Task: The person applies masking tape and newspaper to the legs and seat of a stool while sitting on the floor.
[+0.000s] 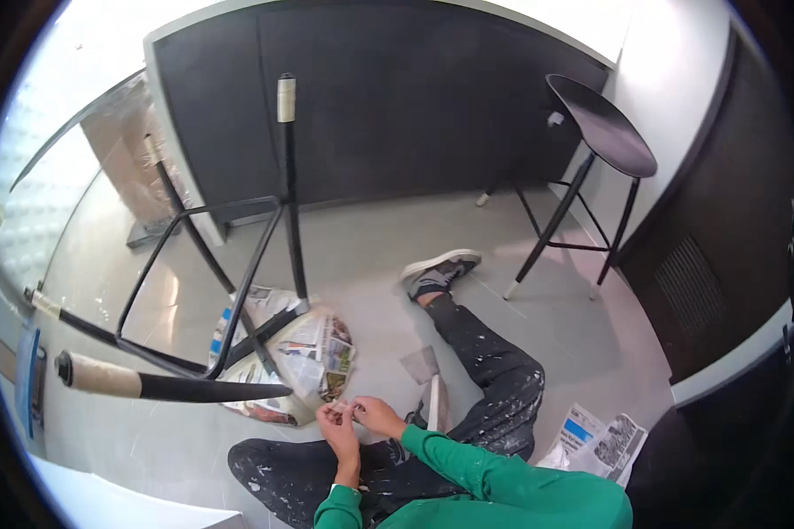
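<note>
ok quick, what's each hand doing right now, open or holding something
Left hand: fingers bent in; too small to tell whether it grips something.
Right hand: fingers bent too, close to the left hand's; grip cannot be told.

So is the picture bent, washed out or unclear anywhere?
Head view throughout: fisheye distortion bows the long dark grey panel; glare whitens the upper left and streaks the smooth grey floor; a soft shadow lies under the black curved-seat stool; detail between the person's bare fingers is too small to make out.

Upturned stool point(206, 248) left, upright stool point(604, 132) right
</note>
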### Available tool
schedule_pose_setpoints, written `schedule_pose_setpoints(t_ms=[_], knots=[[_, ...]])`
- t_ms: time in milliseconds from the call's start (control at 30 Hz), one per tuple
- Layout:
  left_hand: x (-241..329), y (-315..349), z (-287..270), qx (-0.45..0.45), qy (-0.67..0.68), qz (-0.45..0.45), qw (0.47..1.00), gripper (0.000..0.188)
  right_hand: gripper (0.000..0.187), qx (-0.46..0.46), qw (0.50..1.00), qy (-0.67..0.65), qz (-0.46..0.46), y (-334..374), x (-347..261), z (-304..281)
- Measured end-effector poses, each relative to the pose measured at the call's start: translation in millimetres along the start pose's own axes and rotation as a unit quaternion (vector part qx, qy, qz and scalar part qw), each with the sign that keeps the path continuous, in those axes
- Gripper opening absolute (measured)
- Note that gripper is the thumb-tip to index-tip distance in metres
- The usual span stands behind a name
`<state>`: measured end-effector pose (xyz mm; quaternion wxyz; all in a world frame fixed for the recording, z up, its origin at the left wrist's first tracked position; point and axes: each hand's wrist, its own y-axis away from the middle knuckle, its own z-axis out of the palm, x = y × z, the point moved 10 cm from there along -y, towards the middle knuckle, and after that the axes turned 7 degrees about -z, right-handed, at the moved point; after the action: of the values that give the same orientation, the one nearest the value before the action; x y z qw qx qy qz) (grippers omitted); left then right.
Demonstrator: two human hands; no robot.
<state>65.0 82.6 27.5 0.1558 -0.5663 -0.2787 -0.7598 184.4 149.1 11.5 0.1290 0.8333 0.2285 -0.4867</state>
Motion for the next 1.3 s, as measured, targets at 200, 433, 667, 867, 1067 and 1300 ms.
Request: schedule_pose_setpoints(t_ms=[200, 433, 667, 867, 1067, 1300], knots=[[-45, -10, -9, -0.010, 0.011, -0.032, 0.999, 0.029, 0.019, 0.062, 0.992, 0.109, -0.020, 23, -21, -14], [-56, -26, -31, 0.069, -0.006, -0.061, 0.996, 0.037, 0.012, 0.026, 0.934, 0.293, -0.202, 17, -76, 1], [-49, -25, -35, 0.119, -0.045, -0.125, 0.984, 0.027, 0.040, 0.055, 0.977, 0.189, -0.083, 24, -6, -27], [-34, -22, -30, 0.064, 0.044, -0.072, 0.994, 0.023, 0.052, 0.100, 0.972, 0.192, -0.088, 23, -18, -26], [-15, -21, -1, -0.003, 0.068, -0.056, 0.996, 0.020, 0.031, 0.053, 0.930, -0.300, 0.208, 4, 47, 4], [-25, -23, 5, -0.047, 0.086, -0.076, 0.992, 0.021, 0.024, 0.046, 0.896, -0.372, 0.239, -1, 38, 19]])
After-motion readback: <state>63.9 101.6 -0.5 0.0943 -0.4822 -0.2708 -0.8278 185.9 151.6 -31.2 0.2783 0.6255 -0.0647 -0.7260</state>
